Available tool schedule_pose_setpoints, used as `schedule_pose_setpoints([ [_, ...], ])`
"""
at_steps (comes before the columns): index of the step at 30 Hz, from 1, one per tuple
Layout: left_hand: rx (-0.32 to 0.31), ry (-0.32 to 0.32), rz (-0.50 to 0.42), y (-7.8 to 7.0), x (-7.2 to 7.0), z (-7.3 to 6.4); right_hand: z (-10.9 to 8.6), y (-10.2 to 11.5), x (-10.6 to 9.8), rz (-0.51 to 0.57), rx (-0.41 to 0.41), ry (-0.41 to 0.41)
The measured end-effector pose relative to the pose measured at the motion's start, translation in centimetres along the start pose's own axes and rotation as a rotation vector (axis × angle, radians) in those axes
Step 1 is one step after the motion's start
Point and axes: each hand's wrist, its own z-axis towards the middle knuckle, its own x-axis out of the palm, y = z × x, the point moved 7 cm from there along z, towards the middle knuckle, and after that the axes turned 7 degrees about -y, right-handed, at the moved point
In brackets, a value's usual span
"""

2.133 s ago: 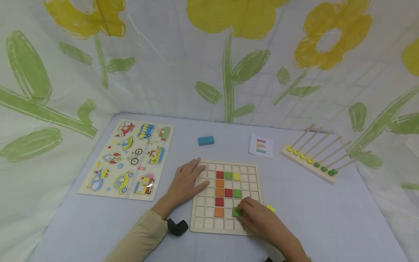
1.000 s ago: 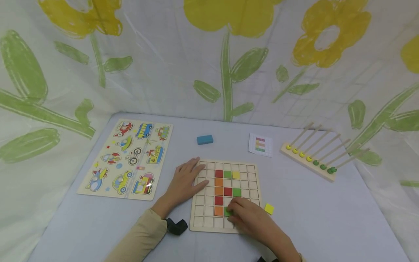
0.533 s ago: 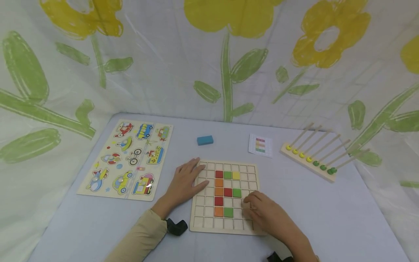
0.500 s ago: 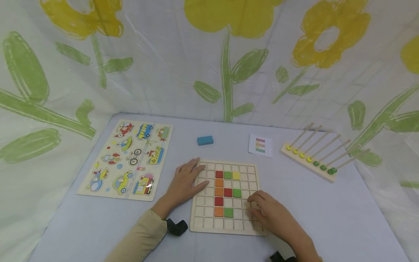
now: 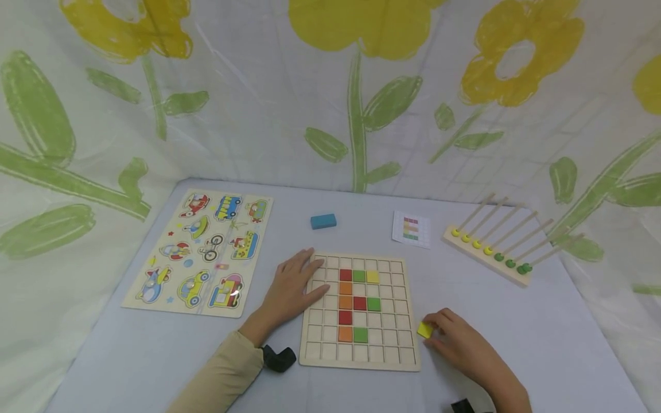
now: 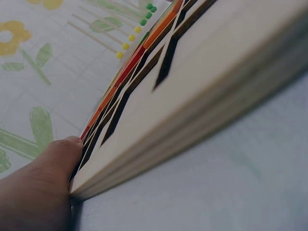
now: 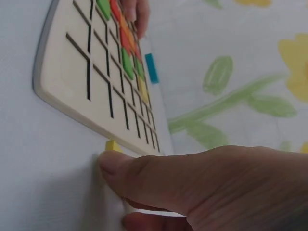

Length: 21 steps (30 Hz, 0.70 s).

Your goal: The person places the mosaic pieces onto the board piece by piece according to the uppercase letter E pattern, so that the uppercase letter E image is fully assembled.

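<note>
A wooden grid board (image 5: 322, 332) lies on the table with red, orange, green and yellow tiles set in its middle columns. A green tile (image 5: 360, 334) sits beside an orange one in the lowest filled row. My left hand (image 5: 294, 287) rests flat on the board's left edge, and its fingertip (image 6: 48, 163) touches the board's side (image 6: 216, 82). My right hand (image 5: 436, 332) is off the board's right edge, with thumb and fingers curled round a loose yellow tile (image 5: 425, 330) that lies on the table. The right wrist view shows the thumb (image 7: 113, 166) against that yellow tile (image 7: 113, 145), close to the board (image 7: 62, 72).
A vehicle puzzle board (image 5: 201, 252) lies at the left. A blue block (image 5: 323, 221) and a pattern card (image 5: 411, 229) lie behind the grid board. A rod rack with yellow and green beads (image 5: 490, 252) stands at the right. Flowered sheeting surrounds the table.
My right hand set the green tile into the cell next to the lower orange tile, let go, then moved right off the board onto the yellow tile. The left hand stayed put.
</note>
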Motion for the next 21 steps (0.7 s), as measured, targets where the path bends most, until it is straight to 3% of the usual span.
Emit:
schedule_pose_setpoints([
  [6,0.007,0.0,-0.005,-0.12,-0.16,0.02,0.57,-0.15,0.18,-0.05,-0.016,-0.045],
  [21,0.001,0.013,0.007,0.1,0.05,-0.03,0.81,0.06,0.12,-0.033,-0.028,-0.081],
])
